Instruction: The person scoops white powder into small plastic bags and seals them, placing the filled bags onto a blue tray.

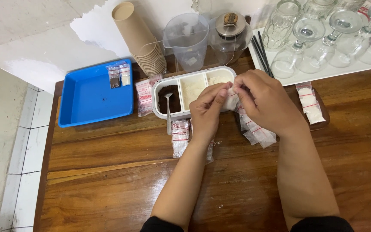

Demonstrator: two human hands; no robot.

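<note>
Both hands mid-frame: left hand (pixel 208 107) and right hand (pixel 265 99) pinch small white-filled bag (pixel 231 101) at mouth, fingers clamped, just below three-part container (pixel 193 88); spoon (pixel 168 112) propped in dark powder, within reach.
</note>
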